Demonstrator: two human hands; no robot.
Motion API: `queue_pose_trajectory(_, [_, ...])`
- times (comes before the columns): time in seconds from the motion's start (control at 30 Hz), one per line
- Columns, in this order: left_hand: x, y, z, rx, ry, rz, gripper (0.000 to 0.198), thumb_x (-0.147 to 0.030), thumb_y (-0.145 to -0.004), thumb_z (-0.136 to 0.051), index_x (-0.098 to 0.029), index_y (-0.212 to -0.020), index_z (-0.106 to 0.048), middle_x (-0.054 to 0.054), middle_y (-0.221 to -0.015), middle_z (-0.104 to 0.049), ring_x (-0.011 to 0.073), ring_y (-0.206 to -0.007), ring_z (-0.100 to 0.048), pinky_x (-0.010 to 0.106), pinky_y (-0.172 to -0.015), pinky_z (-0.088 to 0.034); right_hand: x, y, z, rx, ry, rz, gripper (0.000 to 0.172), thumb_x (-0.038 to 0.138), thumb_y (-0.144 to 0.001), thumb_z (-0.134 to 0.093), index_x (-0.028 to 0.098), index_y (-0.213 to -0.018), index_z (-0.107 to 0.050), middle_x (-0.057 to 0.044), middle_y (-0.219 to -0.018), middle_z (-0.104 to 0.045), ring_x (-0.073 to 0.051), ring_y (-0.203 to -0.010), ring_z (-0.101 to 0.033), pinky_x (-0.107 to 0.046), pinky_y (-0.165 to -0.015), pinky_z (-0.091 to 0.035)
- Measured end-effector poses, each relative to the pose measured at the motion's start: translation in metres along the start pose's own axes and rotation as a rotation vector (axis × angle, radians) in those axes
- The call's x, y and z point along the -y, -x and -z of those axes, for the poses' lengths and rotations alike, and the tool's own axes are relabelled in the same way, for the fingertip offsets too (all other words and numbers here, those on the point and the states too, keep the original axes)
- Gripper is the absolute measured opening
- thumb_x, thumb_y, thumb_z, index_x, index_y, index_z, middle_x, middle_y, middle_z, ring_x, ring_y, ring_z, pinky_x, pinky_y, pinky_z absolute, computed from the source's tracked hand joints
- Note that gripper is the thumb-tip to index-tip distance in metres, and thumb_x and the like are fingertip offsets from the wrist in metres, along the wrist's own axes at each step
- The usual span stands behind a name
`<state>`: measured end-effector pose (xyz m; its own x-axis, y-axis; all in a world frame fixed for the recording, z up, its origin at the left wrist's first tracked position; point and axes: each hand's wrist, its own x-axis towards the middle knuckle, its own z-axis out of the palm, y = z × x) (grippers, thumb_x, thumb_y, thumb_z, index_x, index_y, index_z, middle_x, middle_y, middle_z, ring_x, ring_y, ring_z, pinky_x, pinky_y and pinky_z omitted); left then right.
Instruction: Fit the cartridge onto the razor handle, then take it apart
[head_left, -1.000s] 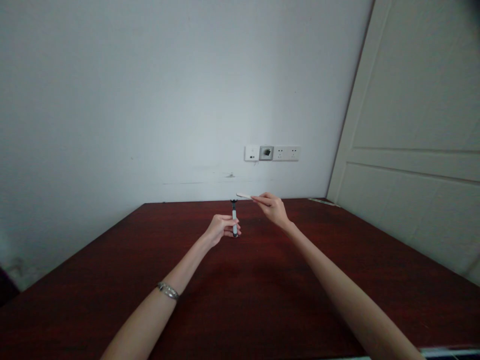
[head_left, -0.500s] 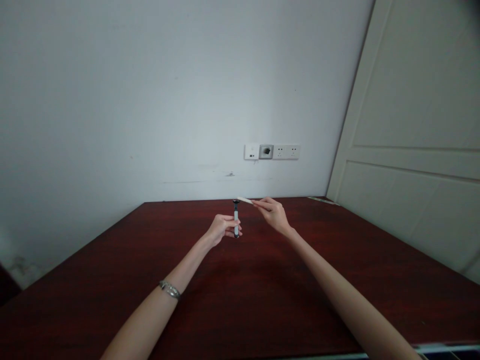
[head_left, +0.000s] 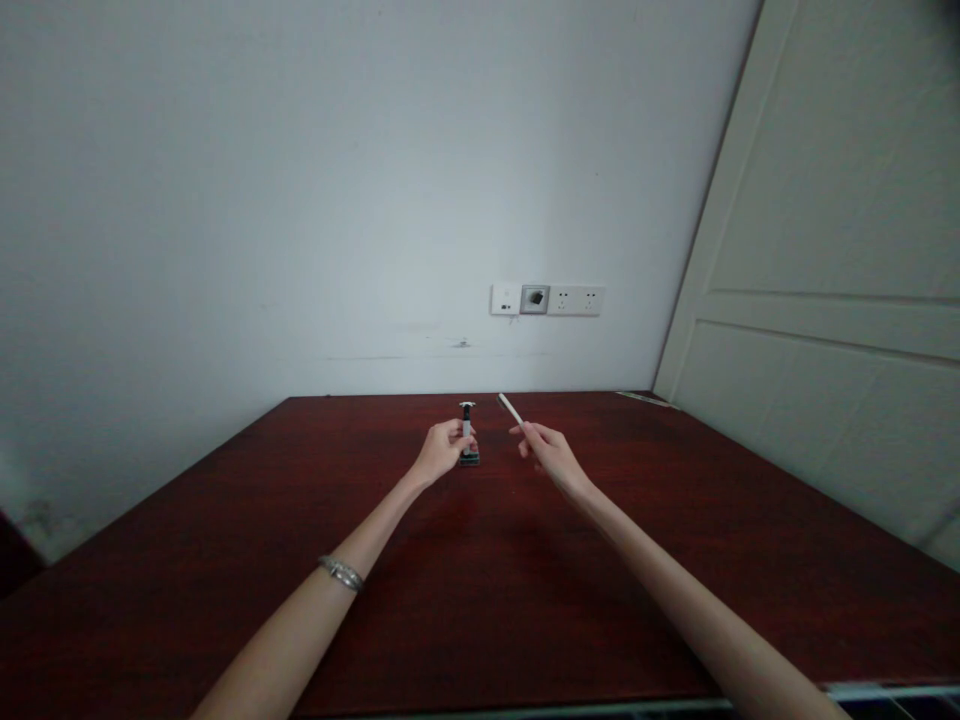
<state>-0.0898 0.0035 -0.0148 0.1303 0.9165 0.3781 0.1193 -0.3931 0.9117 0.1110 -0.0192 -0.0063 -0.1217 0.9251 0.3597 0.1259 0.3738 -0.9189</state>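
Note:
Near the far middle of the table, my left hand (head_left: pixel 441 452) is closed around the pale handle of a razor (head_left: pixel 466 428). The razor stands upright, its dark head at the top with some white on it. A small, low dark block with light edges (head_left: pixel 469 460) shows at the handle's lower end; whether the two touch, I cannot tell. To the right, my right hand (head_left: pixel 551 452) grips a slim white brush, like a toothbrush (head_left: pixel 511 409). Its tip points up and left, and a gap separates it from the razor.
The dark red wooden table (head_left: pixel 480 600) reaches to a pale wall (head_left: pixel 375 200). Sockets and switches (head_left: pixel 546 299) sit on that wall. A cream panelled door (head_left: pixel 825 300) borders the right side, and a thin flat strip (head_left: pixel 646 400) lies at the back right edge.
The brush has come away from the razor's head and now tilts more steeply. My left hand has shifted slightly left with the razor; the dark block is now visible below it.

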Motion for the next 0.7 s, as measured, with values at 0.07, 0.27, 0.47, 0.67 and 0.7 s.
queue_pose_trajectory(0.07, [0.002,0.0,0.0,-0.009,-0.028,-0.03,0.01,-0.016,-0.067,-0.062,-0.012,-0.076,-0.058,0.003,-0.066,-0.064,0.014,-0.062,-0.062,0.027,-0.067,-0.05,0.0,0.013,-0.011,0.037,-0.149,-0.073,0.04,0.055,-0.076,-0.047,0.017,-0.083,-0.058,0.006,-0.051,-0.042,-0.005,-0.036,-0.029,-0.016,-0.031,-0.022])
queue_pose_trajectory(0.27, [0.0,0.002,0.0,-0.001,-0.069,-0.06,0.007,-0.017,-0.068,-0.062,-0.013,-0.072,-0.059,0.003,-0.069,-0.063,0.0146,-0.066,-0.061,0.027,-0.068,-0.05,0.015,0.033,-0.035,0.086,-0.329,-0.064,0.036,0.054,-0.077,-0.047,0.019,-0.08,-0.049,0.007,-0.049,-0.042,-0.004,-0.033,-0.032,-0.015,-0.028,-0.019])
queue_pose_trajectory(0.47, [0.0,0.005,0.0,0.033,-0.158,-0.108,0.007,-0.019,-0.069,-0.061,-0.014,-0.072,-0.061,0.003,-0.071,-0.064,0.0158,-0.067,-0.06,0.025,-0.065,-0.048,0.011,0.033,-0.048,0.148,-0.437,-0.074,0.032,0.052,-0.078,-0.049,0.02,-0.079,-0.048,0.01,-0.045,-0.034,-0.003,-0.032,-0.021,-0.015,-0.03,-0.015])
queue_pose_trajectory(0.67, [-0.002,0.006,-0.002,0.037,-0.137,-0.1,0.006,-0.018,-0.069,-0.06,-0.014,-0.072,-0.061,0.003,-0.07,-0.064,0.0162,-0.067,-0.061,0.026,-0.066,-0.049,-0.001,0.033,-0.053,0.174,-0.511,-0.068,0.031,0.051,-0.078,-0.049,0.02,-0.074,-0.047,0.01,-0.046,-0.027,-0.003,-0.035,-0.017,-0.015,-0.031,-0.013])
queue_pose_trajectory(0.7, [-0.002,0.006,-0.002,0.036,-0.13,-0.098,0.006,-0.018,-0.069,-0.06,-0.014,-0.072,-0.061,0.003,-0.069,-0.064,0.0161,-0.066,-0.061,0.026,-0.066,-0.049,-0.001,0.032,-0.053,0.156,-0.536,-0.057,0.032,0.051,-0.078,-0.05,0.02,-0.074,-0.047,0.011,-0.045,-0.026,-0.003,-0.034,-0.016,-0.015,-0.031,-0.012])
